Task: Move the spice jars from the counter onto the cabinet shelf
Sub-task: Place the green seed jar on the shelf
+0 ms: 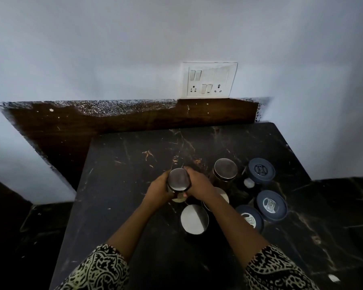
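Both left hand (157, 190) and right hand (198, 186) clasp one steel-lidded jar (178, 180); blue lids (271, 205) bear logos, seemingly illegible.

Steel-lidded jar (179, 182) stands upright (possibly lifted) left of other jars (225, 169).

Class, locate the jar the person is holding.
Head view, centre: the held jar is gripped between left hand and right hand, over the black counter, left of another steel-lidded jar.

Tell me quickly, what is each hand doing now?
Left hand: grips the jar from its left side.
Right hand: grips the same jar from its right side.
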Motion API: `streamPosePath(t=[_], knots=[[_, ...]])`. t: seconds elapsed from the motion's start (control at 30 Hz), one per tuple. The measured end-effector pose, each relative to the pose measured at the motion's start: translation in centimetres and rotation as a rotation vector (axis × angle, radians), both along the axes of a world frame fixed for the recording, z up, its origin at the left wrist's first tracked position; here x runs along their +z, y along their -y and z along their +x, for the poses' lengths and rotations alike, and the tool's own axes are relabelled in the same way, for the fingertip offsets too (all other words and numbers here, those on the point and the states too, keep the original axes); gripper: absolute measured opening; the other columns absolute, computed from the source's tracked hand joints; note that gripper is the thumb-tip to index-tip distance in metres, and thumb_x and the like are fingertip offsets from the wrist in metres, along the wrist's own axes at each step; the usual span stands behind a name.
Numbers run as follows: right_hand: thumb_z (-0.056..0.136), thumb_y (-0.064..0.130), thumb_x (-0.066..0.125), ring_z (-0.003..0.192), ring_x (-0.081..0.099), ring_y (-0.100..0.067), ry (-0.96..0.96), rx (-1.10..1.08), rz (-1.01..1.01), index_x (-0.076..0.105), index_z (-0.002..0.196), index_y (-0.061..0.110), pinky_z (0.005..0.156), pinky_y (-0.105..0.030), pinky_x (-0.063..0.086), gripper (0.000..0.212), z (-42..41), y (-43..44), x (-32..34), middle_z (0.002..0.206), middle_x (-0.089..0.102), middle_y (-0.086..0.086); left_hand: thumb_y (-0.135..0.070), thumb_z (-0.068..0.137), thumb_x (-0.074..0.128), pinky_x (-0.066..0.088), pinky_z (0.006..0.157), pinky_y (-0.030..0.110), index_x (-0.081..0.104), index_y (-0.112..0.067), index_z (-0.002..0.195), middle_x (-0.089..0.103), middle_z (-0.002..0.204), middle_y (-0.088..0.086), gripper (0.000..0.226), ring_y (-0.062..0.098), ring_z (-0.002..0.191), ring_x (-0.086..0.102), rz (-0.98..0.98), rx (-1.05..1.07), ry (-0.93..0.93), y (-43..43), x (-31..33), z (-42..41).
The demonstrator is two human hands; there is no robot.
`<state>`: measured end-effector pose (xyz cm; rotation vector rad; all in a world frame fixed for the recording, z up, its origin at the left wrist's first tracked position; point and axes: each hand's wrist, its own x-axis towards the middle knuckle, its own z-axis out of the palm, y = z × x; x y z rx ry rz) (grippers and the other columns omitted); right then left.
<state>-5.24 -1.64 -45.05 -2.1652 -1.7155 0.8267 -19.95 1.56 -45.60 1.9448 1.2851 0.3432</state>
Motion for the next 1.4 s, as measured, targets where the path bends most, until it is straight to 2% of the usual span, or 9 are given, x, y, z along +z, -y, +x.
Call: streamPosePath(t=[0.13, 0.33, 0.5, 0.63, 0.8, 0.93, 1.07, 1.23, 1.4], knots=[[0.077, 0.020, 0.071, 0.121, 0.053, -0.028, -0.098, -0.001, 0.047, 0.038, 0.138, 0.017, 0.103, -0.038, 0.042, 0.070, 1.0, 0.7, 1.9, 0.132, 0.056, -0.010, -0.018, 0.065, 0.084, 0.047, 0.099, 0.031, 0.050, -0.014, 0.131, 0.061, 0.127, 0.006, 0.075, 0.020, 0.114, 0.059, 0.043, 0.029, 0.066, -0.1, 0.7, -0.1], [0.072, 0.014, 0.077, 0.106, 0.055, -0.008, -0.336, 0.017, 0.215, 0.046, 0.132, 0.022, 0.080, -0.013, 0.043, 0.068, 3.8, 2.7, 9.5, 0.124, 0.060, 0.003, -0.028, 0.060, 0.087, 0.047, 0.097, 0.029, 0.052, -0.022, 0.131, 0.058, 0.127, -0.004, 0.079, 0.009, 0.113, 0.055, 0.116, 0.004, 0.289, -0.3, 7.0, -0.1], [0.065, 0.024, 0.082, 0.107, 0.062, -0.009, -0.560, 0.032, 0.350, 0.050, 0.131, 0.022, 0.090, -0.031, 0.052, 0.073, 6.4, 4.2, 15.9, 0.117, 0.064, 0.007, -0.053, 0.051, 0.080, 0.050, 0.092, 0.026, 0.056, -0.025, 0.129, 0.061, 0.125, -0.008, 0.087, 0.006, 0.114, 0.057, 0.189, -0.002, 0.494, 0.7, 14.0, 1.6], [0.063, 0.022, 0.080, 0.113, 0.061, -0.015, -0.741, 0.042, 0.457, 0.051, 0.130, 0.019, 0.094, -0.033, 0.052, 0.073, 8.7, 5.4, 19.5, 0.122, 0.063, 0.000, -0.041, 0.055, 0.081, 0.054, 0.078, 0.021, 0.063, -0.021, 0.116, 0.072, 0.107, -0.009, 0.066, 0.005, 0.099, 0.066, 0.163, -0.026, 0.669, 1.7, 18.9, 3.8], [0.066, 0.003, 0.078, 0.117, 0.057, -0.009, -0.788, 0.153, 0.442, 0.025, 0.144, 0.037, 0.093, -0.032, 0.053, 0.100, 11.1, 6.7, 21.4, 0.130, 0.056, 0.008, -0.020, 0.068, 0.077, 0.052, 0.064, 0.017, 0.066, -0.017, 0.104, 0.075, 0.091, -0.009, 0.038, 0.006, 0.083, 0.070, 0.133, -0.045, 0.837, 3.2, 23.1, 6.9], [0.055, 0.017, 0.083, 0.112, 0.061, -0.011, -0.831, 0.066, 0.591, 0.026, 0.142, 0.043, 0.084, -0.029, 0.056, 0.107, 12.4, 7.7, 22.1, 0.125, 0.058, 0.005, -0.042, 0.069, 0.077, 0.057, 0.080, 0.031, 0.060, -0.023, 0.119, 0.071, 0.109, -0.005, 0.057, 0.011, 0.098, 0.069, 0.131, -0.020, 0.831, 5.2, 24.3, 10.0], [0.061, 0.011, 0.085, 0.113, 0.060, -0.008, -0.728, 0.007, 0.740, 0.030, 0.142, 0.039, 0.087, -0.029, 0.055, 0.102, 13.2, 8.6, 22.0, 0.127, 0.057, 0.007, -0.041, 0.070, 0.078, 0.053, 0.074, 0.011, 0.043, -0.039, 0.118, 0.060, 0.108, -0.016, 0.059, -0.009, 0.089, 0.062, 0.291, -0.039, 0.656, 7.6, 24.7, 13.3], [0.062, 0.019, 0.083, 0.111, 0.060, -0.009, -0.788, 0.061, 0.681, 0.031, 0.141, 0.037, 0.083, -0.025, 0.056, 0.096, 16.0, 10.4, 22.9, 0.128, 0.055, 0.007, -0.055, 0.053, 0.077, 0.058, 0.082, 0.034, 0.056, -0.026, 0.122, 0.068, 0.110, -0.007, 0.078, 0.010, 0.092, 0.070, 0.180, -0.018, 0.690, 7.7, 25.5, 15.2], [0.064, 0.004, 0.079, 0.105, 0.065, -0.010, -0.930, 0.124, 0.603, 0.038, 0.134, 0.040, 0.083, -0.027, 0.055, 0.089, 18.4, 12.0, 23.7, 0.118, 0.062, 0.006, -0.035, 0.068, 0.080, 0.057, 0.084, 0.041, 0.059, -0.018, 0.122, 0.070, 0.114, 0.005, 0.061, 0.023, 0.099, 0.070, -0.058, -0.094, 0.869, 9.0, 25.8, 16.9]])
